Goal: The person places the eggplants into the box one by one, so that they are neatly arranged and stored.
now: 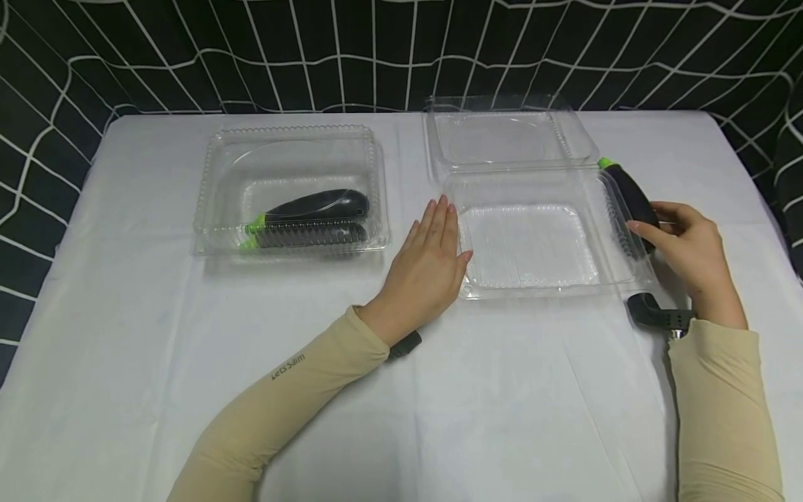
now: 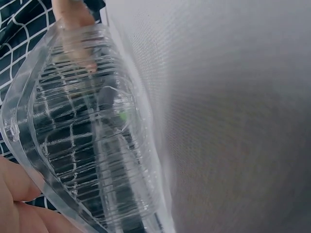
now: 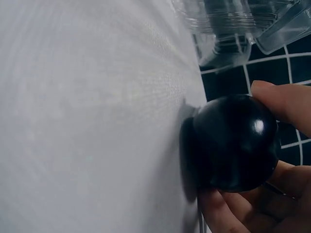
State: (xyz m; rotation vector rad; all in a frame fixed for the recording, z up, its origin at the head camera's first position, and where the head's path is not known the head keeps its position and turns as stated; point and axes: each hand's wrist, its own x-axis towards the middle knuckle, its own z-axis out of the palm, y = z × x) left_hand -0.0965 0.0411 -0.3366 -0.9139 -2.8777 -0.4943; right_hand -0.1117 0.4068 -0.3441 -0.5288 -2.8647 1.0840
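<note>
My right hand (image 1: 686,247) grips a black-handled tool (image 1: 633,199) with a bright green end, thumb on one side and fingers on the other. It stands right beside the right wall of an open clear plastic box (image 1: 533,244). In the right wrist view the handle's rounded black butt (image 3: 238,143) faces the camera, close over the white cloth. My left hand (image 1: 426,265) lies with straight fingers along that box's left edge, thumb near its front corner. The box's hinged lid (image 1: 502,139) is folded back behind it.
Left of my left hand sits a closed clear plastic box (image 1: 288,157), a similar black handle (image 1: 320,206) with a green end showing through its wall. A white cloth (image 1: 502,404) covers the table. Black fabric with a white grid (image 1: 351,59) rises behind it.
</note>
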